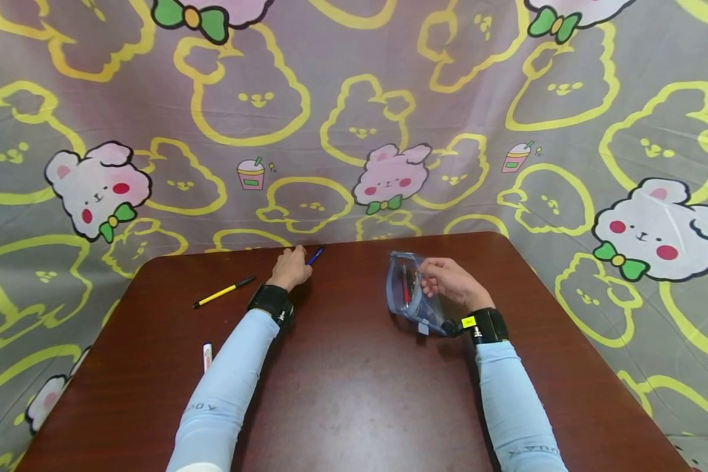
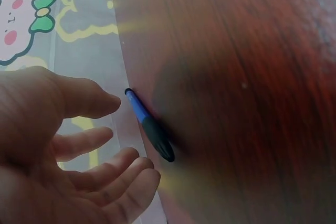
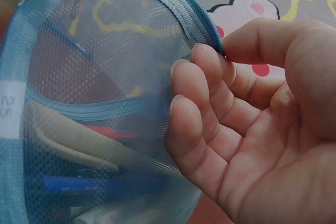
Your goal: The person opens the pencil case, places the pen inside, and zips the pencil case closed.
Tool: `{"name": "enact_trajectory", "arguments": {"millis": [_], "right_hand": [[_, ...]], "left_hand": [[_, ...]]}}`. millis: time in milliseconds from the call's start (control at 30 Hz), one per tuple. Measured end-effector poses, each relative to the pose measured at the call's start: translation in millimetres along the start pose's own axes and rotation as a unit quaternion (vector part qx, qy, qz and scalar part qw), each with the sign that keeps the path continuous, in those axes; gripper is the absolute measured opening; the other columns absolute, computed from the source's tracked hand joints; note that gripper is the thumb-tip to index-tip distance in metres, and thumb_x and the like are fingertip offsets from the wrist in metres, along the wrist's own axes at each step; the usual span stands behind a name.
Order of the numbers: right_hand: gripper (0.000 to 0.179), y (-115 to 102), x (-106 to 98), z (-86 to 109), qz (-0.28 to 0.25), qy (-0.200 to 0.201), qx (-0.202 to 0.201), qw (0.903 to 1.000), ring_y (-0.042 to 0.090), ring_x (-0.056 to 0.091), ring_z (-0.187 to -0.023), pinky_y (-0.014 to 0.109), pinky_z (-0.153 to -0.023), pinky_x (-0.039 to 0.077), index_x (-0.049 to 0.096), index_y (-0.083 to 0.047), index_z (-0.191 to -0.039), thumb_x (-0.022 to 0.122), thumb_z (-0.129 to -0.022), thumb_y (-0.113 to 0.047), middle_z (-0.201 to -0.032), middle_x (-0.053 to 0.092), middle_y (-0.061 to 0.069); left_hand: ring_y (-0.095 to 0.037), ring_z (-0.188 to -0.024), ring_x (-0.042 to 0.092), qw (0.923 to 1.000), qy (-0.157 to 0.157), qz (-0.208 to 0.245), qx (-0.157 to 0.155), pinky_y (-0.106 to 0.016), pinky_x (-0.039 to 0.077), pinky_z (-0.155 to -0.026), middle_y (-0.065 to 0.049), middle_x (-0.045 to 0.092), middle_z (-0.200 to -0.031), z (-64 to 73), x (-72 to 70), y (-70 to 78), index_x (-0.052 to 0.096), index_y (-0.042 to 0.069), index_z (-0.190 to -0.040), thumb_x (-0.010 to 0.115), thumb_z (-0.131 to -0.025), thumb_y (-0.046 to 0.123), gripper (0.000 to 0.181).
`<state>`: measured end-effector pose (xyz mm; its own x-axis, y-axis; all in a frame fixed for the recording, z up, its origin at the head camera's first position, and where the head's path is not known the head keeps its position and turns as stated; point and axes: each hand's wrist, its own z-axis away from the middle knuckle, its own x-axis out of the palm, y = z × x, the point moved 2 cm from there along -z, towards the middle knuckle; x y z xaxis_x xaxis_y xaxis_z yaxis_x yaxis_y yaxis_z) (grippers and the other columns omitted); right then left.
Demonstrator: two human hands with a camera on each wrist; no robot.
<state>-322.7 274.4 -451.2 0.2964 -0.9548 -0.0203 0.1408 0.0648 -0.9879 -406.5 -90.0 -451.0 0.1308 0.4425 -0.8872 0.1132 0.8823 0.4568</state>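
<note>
I saw the blue pen (image 1: 315, 256) lying on the table (image 1: 354, 400) near its far edge, just short of twelve o'clock from the middle. The left hand (image 1: 290, 269) was just beside it, at the pen's nine o'clock; on my left wrist feed its thumb and fingers stood well apart and held nothing, with a gap between fingertips and pen. Towards two o'clock, the right hand (image 1: 451, 283) pinched the edge of a blue mesh pouch (image 1: 392, 295) between thumb and forefinger, its other fingers bent. Through the mesh I made out a red item (image 1: 406, 288), a blue one (image 3: 89, 183) and something beige (image 3: 73, 135) that I could not identify. A yellow pen (image 1: 221, 294) with black ends lay at ten o'clock, and a white marker (image 1: 207, 354) at nine, partly behind the left sleeve (image 1: 230, 387). Beyond the table I had a grey cloth (image 1: 330, 59) printed with rabbits and yellow outlines.
</note>
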Motion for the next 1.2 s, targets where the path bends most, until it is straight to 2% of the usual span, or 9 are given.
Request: {"name": "enact_trajectory", "arguments": {"millis": [367, 567, 700, 1033, 1200], "right_hand": [[0.020, 2.0, -0.8, -1.4, 0.015, 0.008, -0.004, 0.9998, 0.016, 0.058, -0.065, 0.026, -0.060, 0.054, 0.055, 0.003, -0.101, 0.051, -0.101, -0.017, -0.074, 0.056, 0.005], [0.026, 1.8, -1.1, -2.6, 0.005, 0.010, 0.003, 0.9999, 0.017, 0.057, -0.065, 0.026, -0.060, 0.053, 0.050, 0.011, -0.109, 0.049, -0.102, -0.014, -0.075, 0.055, 0.006], [0.029, 2.1, -1.3, -2.6, 0.008, 0.007, 0.000, 0.9999, 0.016, 0.057, -0.065, 0.026, -0.060, 0.053, 0.048, 0.013, -0.110, 0.049, -0.102, -0.014, -0.075, 0.055, 0.005], [0.026, 3.1, -1.1, -1.0, 0.010, -0.002, -0.010, 0.9999, 0.017, 0.057, -0.066, 0.027, -0.060, 0.054, 0.052, 0.009, -0.105, 0.050, -0.102, -0.016, -0.075, 0.056, 0.005], [0.024, 1.8, -0.9, -0.7, 0.009, 0.002, -0.008, 0.9999, 0.017, 0.057, -0.066, 0.027, -0.060, 0.054, 0.053, 0.007, -0.104, 0.050, -0.102, -0.017, -0.076, 0.056, 0.007]], "left_hand": [[-0.048, -0.123, 0.046, 0.9996, -0.022, -0.015, -0.010, -0.058, 0.044, -0.096, -0.029, 0.045, -0.134, -0.1, 4.4, -6.4, 0.045, 0.001, -0.135, 0.054, -0.094, 0.016, 0.044], [-0.039, -0.104, 0.058, 0.9989, -0.030, -0.032, -0.018, -0.047, 0.047, -0.078, -0.025, 0.056, -0.122, -1.9, 4.6, -6.5, 0.051, 0.001, -0.127, 0.054, -0.093, 0.013, 0.036], [-0.031, -0.088, 0.057, 0.9984, -0.039, -0.036, -0.020, -0.041, 0.044, -0.068, -0.022, 0.060, -0.111, -4.7, 6.1, -7.6, 0.053, 0.001, -0.123, 0.054, -0.093, 0.011, 0.031], [-0.027, -0.076, 0.051, 0.9975, -0.048, -0.044, -0.027, -0.037, 0.039, -0.061, -0.014, 0.055, -0.091, -6.2, 6.1, -6.8, 0.056, 0.003, -0.101, 0.052, -0.093, 0.007, 0.010], [-0.026, -0.072, 0.048, 0.9974, -0.052, -0.038, -0.031, -0.036, 0.037, -0.059, -0.011, 0.049, -0.084, -6.7, 5.5, -5.8, 0.055, 0.003, -0.093, 0.052, -0.093, 0.008, 0.006]]}}
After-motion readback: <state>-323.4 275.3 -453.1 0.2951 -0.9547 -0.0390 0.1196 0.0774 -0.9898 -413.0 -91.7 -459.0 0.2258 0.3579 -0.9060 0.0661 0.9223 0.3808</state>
